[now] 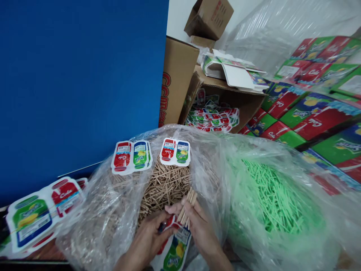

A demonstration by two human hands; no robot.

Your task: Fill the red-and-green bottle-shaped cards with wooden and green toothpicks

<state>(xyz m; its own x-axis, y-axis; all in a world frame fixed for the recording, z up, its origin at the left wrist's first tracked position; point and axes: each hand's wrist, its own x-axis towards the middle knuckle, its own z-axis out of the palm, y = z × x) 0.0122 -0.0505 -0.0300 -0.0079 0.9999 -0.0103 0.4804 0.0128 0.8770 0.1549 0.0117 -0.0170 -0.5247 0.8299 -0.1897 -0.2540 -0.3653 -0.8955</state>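
At the bottom centre, my left hand [150,231] is closed on a double-can-shaped printed packet [177,250] with a red Cola half and a green Sprite half. My right hand [201,226] grips a small bundle of thin brown sticks [191,197], tilted over the packet's upper edge. Both hands are close together, their fingertips almost meeting. Just beyond them lies an opened clear plastic bag full of loose brown sticks [166,180]. Two packets, one at the left [131,156] and one at the right [175,151], rest on top of this bag.
To the right, another clear bag holds bright green sticks [276,199]. More printed packets [42,214] lie at the left. Behind stands a cardboard box [254,99] of packets, beside stacked printed cartons [318,113]. A blue panel [81,75] fills the upper left.
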